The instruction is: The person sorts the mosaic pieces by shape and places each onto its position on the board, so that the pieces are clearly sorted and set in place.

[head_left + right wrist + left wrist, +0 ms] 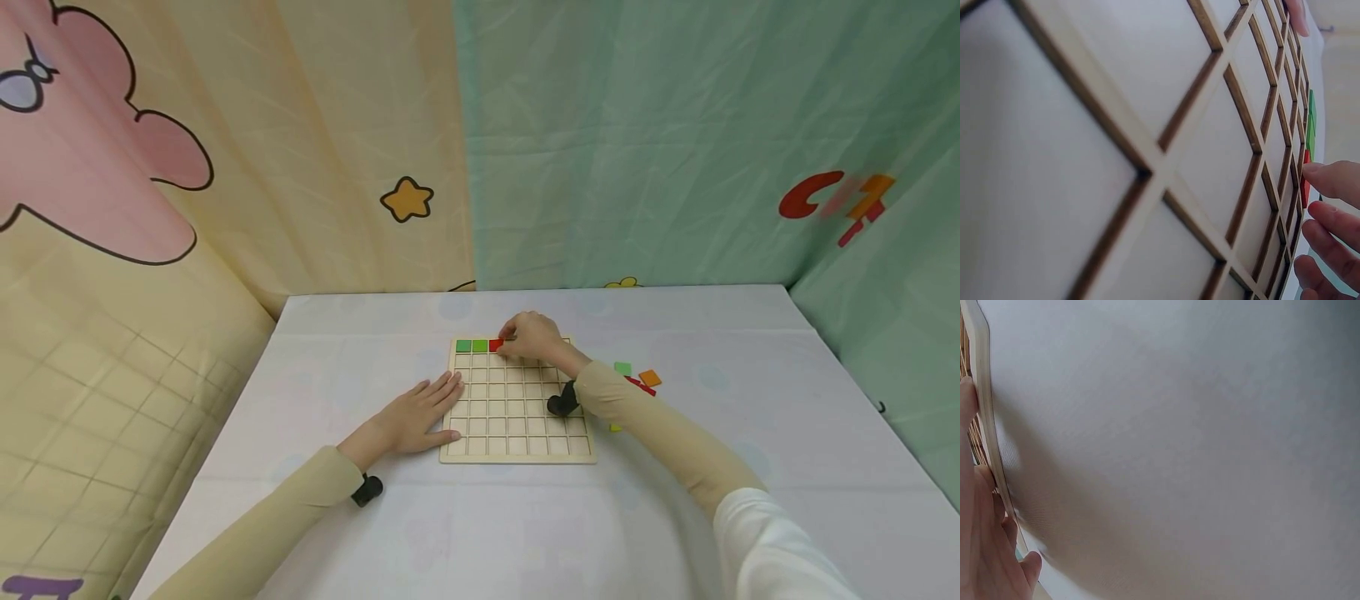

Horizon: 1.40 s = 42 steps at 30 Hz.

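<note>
A square wooden grid board (517, 459) lies on the table. Two green square tiles, one darker (463, 346) and one lighter (480, 346), fill the first cells of its far row, from the left. Beside them is a red square tile (494, 344), at the third cell. My right hand (534, 337) reaches over the board's far side and pinches this red tile, its thumb (1329, 180) against the tile in the right wrist view. My left hand (422, 414) rests with fingers spread on the board's left edge; in the left wrist view its fingers (997, 550) lie along that wooden edge.
Right of the board, partly behind my right sleeve, lie loose tiles: an orange one (650, 378), a green one (622, 367), red ones (641, 386) and a yellow-green one (616, 428). Printed curtains (660, 150) hang behind the white-covered table (480, 525).
</note>
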Each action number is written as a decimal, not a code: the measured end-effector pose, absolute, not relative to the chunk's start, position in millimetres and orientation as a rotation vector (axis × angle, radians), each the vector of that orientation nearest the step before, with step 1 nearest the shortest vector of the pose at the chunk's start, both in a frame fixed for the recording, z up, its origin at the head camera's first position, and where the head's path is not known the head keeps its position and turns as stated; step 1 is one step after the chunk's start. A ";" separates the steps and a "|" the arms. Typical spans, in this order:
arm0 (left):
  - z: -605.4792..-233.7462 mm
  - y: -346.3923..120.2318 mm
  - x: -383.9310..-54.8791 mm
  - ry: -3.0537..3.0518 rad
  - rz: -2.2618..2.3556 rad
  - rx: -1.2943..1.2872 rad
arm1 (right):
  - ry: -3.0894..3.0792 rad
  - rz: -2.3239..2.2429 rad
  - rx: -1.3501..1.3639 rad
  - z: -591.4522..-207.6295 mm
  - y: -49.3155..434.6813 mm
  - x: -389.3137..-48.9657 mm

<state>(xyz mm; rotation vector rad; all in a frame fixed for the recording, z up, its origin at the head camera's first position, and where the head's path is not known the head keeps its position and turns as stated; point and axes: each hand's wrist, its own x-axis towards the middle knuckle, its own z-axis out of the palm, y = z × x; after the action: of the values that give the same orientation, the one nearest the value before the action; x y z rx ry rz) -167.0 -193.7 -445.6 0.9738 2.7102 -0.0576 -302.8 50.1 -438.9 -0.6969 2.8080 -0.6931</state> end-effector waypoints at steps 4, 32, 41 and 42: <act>-445.1 -193.1 -166.8 2.711 -0.063 0.975 | 2.802 -0.700 -0.685 -437.8 51.5 -302.5; -442.9 -190.9 -165.0 2.695 -0.081 0.939 | 2.853 -0.804 -0.657 -429.2 104.1 -297.8; -444.9 -191.1 -165.1 2.704 -0.053 0.956 | 2.889 -0.805 -0.616 -422.6 128.8 -294.0; -445.3 -191.3 -165.4 2.707 -0.051 0.959 | 2.895 -0.804 -0.613 -422.0 131.9 -293.6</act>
<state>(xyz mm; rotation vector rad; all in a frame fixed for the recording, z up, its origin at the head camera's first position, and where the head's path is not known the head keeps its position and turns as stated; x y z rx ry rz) -165.4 -191.3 -445.3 0.9586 2.7069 -0.0514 -293.6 131.9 -422.0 -0.6132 2.8947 -0.8043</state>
